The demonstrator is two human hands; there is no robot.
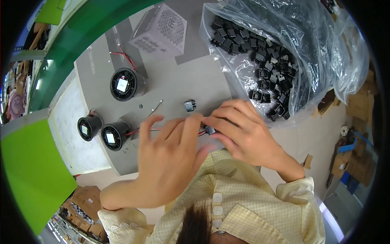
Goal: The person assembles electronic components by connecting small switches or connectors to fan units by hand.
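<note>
Between the thumb and fingers of my right hand (248,134) is a small black plastic clip (210,130). Red and black wires (201,133) lead into it from the left. My left hand (168,154), slightly blurred, curls over these wires, its index fingertip meeting my right fingertips; its exact grip is hidden. The wires run back to a black round slotted unit (111,137) with a white label. A similar unit (84,128) stands to its left, and a third unit (126,84) is farther back. Another black clip (189,105) lies beyond my hands.
A large clear plastic bag (317,53) holding several black clips (280,61) lies at the far right. A grey printed box (160,30) stands at the back on the grey work surface (170,81). A short loose wire (156,107) and a tiny dark nut-like piece (141,106) lie nearby.
</note>
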